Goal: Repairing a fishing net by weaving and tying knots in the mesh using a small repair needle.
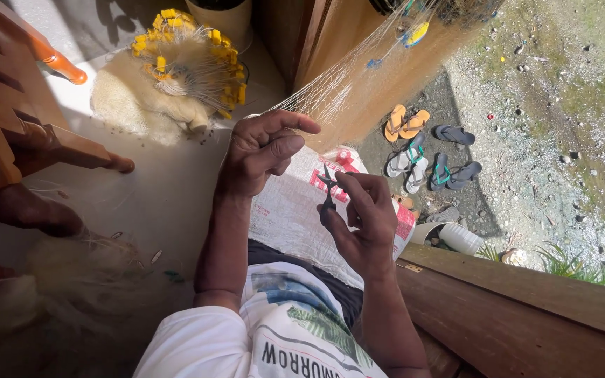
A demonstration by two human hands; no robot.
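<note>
Far left of the white woven plastic sack (295, 210) spread over the lap: dark reddish wooden chair legs (43, 140) on pale concrete floor (169, 196). Up-left of the sack: a heaped bundle of cream netting strung with small yellow block floats (176, 70). Just above the sack's left edge: left hand (264, 150), thumb and bent fingers pinched together on strands of fine, pale, almost transparent monofilament fishing net (358, 77), fanning taut up and rightward from the pinch, mesh glinting in sun. Over the sack's right part: right hand (362, 213), fingers closed on small dark scissors (327, 192), blades pointing up toward the net, slightly parted. Right of the sack, lower down on gravel ground (554, 126): orange, grey and dark rubber flip-flops (425, 150) in loose pairs.
</note>
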